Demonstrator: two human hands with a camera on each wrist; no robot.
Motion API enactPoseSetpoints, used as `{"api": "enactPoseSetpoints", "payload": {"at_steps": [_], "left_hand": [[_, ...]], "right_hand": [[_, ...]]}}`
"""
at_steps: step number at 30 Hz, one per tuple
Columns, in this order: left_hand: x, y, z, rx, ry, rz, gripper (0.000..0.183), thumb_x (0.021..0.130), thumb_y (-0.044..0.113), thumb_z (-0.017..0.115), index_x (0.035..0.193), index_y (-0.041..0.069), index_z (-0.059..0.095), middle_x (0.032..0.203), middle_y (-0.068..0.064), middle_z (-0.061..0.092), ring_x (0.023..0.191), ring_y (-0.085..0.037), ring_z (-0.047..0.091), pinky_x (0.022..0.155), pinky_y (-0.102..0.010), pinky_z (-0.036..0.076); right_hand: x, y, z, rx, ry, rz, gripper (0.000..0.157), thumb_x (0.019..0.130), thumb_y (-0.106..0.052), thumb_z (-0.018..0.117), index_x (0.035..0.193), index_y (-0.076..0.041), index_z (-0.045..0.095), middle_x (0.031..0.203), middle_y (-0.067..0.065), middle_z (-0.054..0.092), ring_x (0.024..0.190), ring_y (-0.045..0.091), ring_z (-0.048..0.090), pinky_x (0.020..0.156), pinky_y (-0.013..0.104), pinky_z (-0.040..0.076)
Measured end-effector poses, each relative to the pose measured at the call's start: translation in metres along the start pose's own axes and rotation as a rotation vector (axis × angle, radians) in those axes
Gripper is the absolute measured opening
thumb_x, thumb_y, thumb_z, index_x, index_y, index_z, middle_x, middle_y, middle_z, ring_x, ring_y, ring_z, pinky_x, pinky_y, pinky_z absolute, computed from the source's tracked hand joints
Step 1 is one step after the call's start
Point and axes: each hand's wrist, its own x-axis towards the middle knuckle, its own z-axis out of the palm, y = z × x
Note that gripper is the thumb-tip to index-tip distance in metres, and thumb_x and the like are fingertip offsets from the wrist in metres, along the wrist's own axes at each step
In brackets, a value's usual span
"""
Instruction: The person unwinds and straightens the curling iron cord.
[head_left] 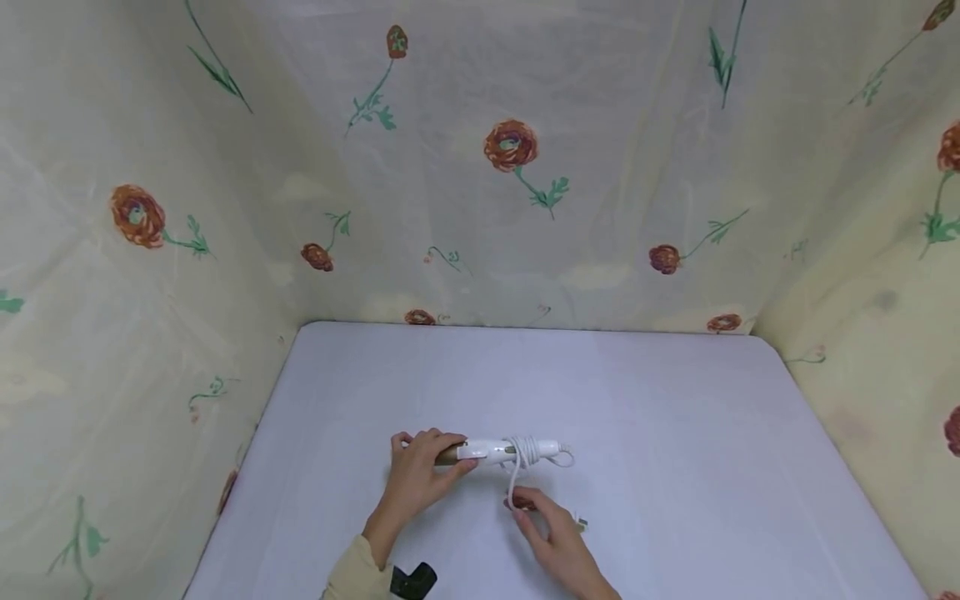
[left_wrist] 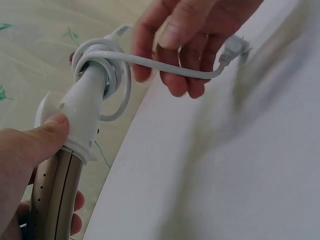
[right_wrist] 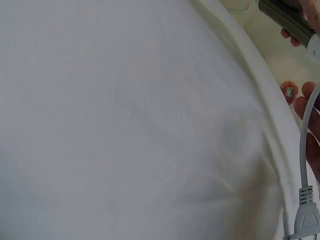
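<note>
A curling iron with a white handle (head_left: 483, 451) and a gold-brown barrel (left_wrist: 56, 192) is held crosswise above the table. My left hand (head_left: 422, 468) grips it around the barrel, thumb (left_wrist: 54, 131) pressing on the white base of the handle. Several loops of white power cord (head_left: 525, 451) are wound around the handle's narrow end. My right hand (head_left: 551, 533), just below and to the right, holds the cord's free stretch, which runs across its fingers (left_wrist: 192, 62). Past that hand dangles the cord's plug (right_wrist: 306, 220).
A white-covered table (head_left: 675, 417) lies under both hands. Cream cloth with printed flowers (head_left: 510, 50) hangs behind it and on both sides. A dark object (head_left: 414, 580) shows beside the left sleeve (head_left: 352, 573) at the near edge.
</note>
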Motion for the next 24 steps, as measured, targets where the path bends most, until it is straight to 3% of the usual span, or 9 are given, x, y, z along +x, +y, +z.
{"api": "enactPoseSetpoints", "payload": {"at_steps": [12,17,24], "left_hand": [[-0.012,0.002,0.009,0.007,0.018,-0.042,0.039,0.078,0.053,0.069,0.106,0.026,0.070,0.088,0.008,0.067,0.080,-0.009,0.057,0.089,-0.048,0.027],[-0.012,0.003,0.008,0.035,0.034,-0.042,0.039,0.077,0.052,0.071,0.106,0.026,0.070,0.087,0.006,0.066,0.079,-0.010,0.056,0.090,-0.049,0.026],[-0.006,0.001,0.004,0.058,0.054,-0.007,0.039,0.078,0.051,0.071,0.106,0.024,0.070,0.087,0.004,0.066,0.080,-0.013,0.058,0.088,-0.049,0.027]], "right_hand": [[-0.008,-0.016,-0.002,0.041,0.110,-0.117,0.030,0.088,-0.002,0.062,0.116,-0.011,0.056,0.090,0.005,0.066,0.078,0.010,0.063,0.072,0.025,0.051],[-0.003,-0.044,-0.012,-0.005,0.119,-0.154,0.028,0.085,0.005,0.063,0.112,-0.001,0.058,0.085,0.005,0.064,0.073,0.012,0.061,0.069,0.026,0.050],[0.009,-0.030,-0.020,-0.064,0.070,-0.100,0.027,0.090,-0.012,0.064,0.115,-0.003,0.059,0.084,-0.010,0.062,0.076,0.001,0.056,0.068,0.022,0.048]]}}
